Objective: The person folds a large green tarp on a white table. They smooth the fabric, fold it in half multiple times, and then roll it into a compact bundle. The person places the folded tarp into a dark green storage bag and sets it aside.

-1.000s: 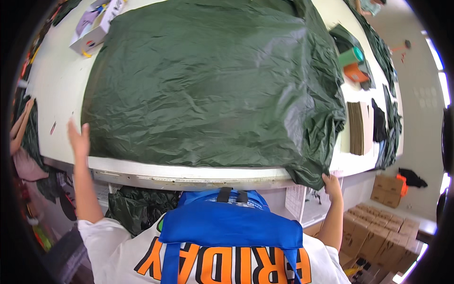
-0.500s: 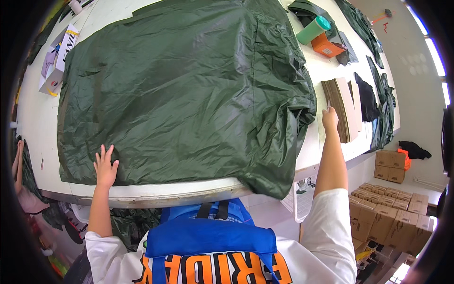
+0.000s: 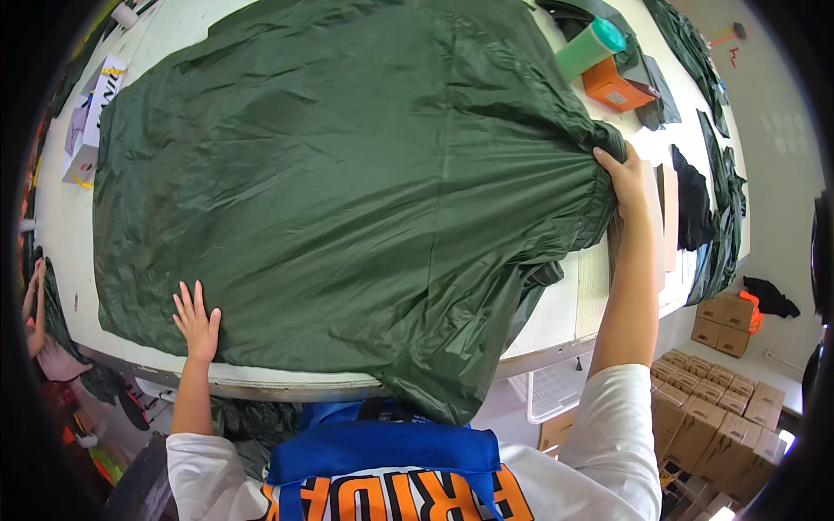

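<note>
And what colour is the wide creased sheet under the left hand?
The wide creased sheet is dark green, clearest in the head view.

– What lies on the table [image 3: 556, 300]?
– Fabric [image 3: 330, 191], across the middle, part of it hanging over the near edge.
– And to its left?
– A container [image 3: 84, 162], with a cylinder [image 3: 124, 16] farther off.
– Right?
– A cup [image 3: 589, 49] beside a small box [image 3: 613, 86], far side; cardboard [image 3: 668, 221] nearer; stacked cartons [image 3: 717, 425] off the table, near right.

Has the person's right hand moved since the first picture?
Yes: judged against the orange box, the right hand has moved away from the table's near edge, closer to that box.
</note>
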### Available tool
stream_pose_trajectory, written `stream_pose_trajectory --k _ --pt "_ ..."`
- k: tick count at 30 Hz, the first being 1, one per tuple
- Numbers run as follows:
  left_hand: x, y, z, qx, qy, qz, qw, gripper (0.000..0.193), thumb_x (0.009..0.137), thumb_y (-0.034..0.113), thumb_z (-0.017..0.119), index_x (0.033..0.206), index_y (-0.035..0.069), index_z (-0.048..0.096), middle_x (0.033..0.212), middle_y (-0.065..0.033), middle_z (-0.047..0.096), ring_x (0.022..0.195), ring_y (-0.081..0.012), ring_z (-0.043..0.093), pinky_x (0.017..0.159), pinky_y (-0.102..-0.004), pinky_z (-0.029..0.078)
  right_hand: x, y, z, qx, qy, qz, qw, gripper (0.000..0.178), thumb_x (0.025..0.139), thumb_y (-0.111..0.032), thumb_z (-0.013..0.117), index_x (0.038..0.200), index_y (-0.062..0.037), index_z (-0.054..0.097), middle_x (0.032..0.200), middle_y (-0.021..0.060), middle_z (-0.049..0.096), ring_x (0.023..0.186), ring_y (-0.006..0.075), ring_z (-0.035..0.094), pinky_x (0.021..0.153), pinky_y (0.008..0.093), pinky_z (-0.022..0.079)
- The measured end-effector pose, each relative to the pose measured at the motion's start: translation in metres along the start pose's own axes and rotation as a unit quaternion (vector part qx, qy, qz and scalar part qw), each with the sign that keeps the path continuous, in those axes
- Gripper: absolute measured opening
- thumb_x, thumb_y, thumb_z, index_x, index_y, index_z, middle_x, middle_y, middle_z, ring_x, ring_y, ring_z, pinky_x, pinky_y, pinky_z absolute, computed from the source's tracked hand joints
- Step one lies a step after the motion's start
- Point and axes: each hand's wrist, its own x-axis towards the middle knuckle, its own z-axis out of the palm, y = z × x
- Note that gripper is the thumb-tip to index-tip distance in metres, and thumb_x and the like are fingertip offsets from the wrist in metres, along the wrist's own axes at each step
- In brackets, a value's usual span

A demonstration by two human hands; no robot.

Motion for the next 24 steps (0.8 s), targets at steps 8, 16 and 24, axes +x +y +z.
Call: stream_pose_trajectory --k 8,16,24 --pt "0.01 -0.003 0.002 -0.003 0.012 0.025 1.0 0.066 0.094 0.048 0.042 0.151 0.024 0.02 0.159 -0.0099 0.004 0.144 -0.04 0.004 0.11 -0.0633 0.008 -0.053 0.065 0.02 -0.436 0.139 -0.205 0.865 0.044 0.086 -0.02 0.063 0.124 -0.0018 0.049 0.118 0.0199 0.054 0.113 0.0371 0.049 0.096 0.046 0.039" --pt "0.014 -0.003 0.003 0.003 0.019 0.026 0.999 0.067 0.093 0.056 0.04 0.151 0.028 0.018 0.159 -0.0083 0.003 0.144 -0.0406 0.004 0.11 -0.064 0.008 -0.272 0.048 0.07 -0.546 -0.124 -0.249 0.79 0.037 0.065 0.0 0.062 0.1 -0.0132 0.064 0.123 0.0083 0.053 0.132 0.0313 0.037 0.104 0.0467 0.031" --pt "0.011 -0.002 0.001 -0.002 0.02 0.009 1.0 0.066 0.094 0.054 0.041 0.151 0.033 0.016 0.159 -0.0074 0.002 0.144 -0.0405 0.003 0.108 -0.0664 0.008 -0.37 0.041 0.044 -0.414 -0.121 0.038 0.901 0.01 0.079 -0.007 0.062 0.086 -0.0023 0.056 0.081 0.0194 0.062 0.08 0.0382 0.059 0.08 0.0462 0.047"
